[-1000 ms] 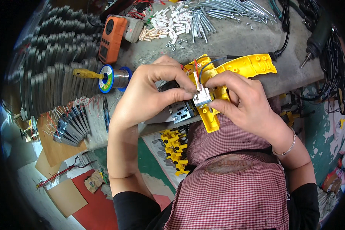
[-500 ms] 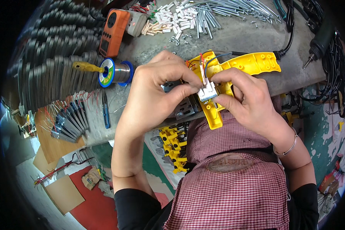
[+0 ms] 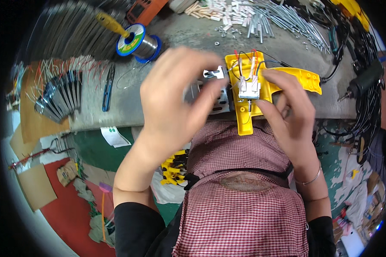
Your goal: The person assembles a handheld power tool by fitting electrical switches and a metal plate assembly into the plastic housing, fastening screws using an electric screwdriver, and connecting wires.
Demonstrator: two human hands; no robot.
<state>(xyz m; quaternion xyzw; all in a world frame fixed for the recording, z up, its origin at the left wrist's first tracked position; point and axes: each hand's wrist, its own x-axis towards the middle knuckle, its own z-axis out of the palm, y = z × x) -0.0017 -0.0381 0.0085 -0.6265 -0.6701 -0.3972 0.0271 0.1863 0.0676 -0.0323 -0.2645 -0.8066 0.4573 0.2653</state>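
While the red-checked apron [image 3: 244, 214] fills the near foreground, both hands work just past the workbench's [image 3: 193, 36] near edge. The right hand [image 3: 287, 115] grips the yellow plastic housing [image 3: 244, 120] from the side, its fingers curled about the handle, thumb by the small white switch block [image 3: 249, 89] wired inside. The left hand [image 3: 176, 98] is blurred, its fingers half curled beside the housing over a grey metal bracket [image 3: 221, 100]; whether it pinches anything I cannot tell. Toward the left edge lie blue snips [image 3: 108, 88] and a solder spool [image 3: 138, 42]; at the far edge, scattered metal rods [image 3: 278, 19]. A dark power tool [image 3: 364, 81] rests at the right edge.
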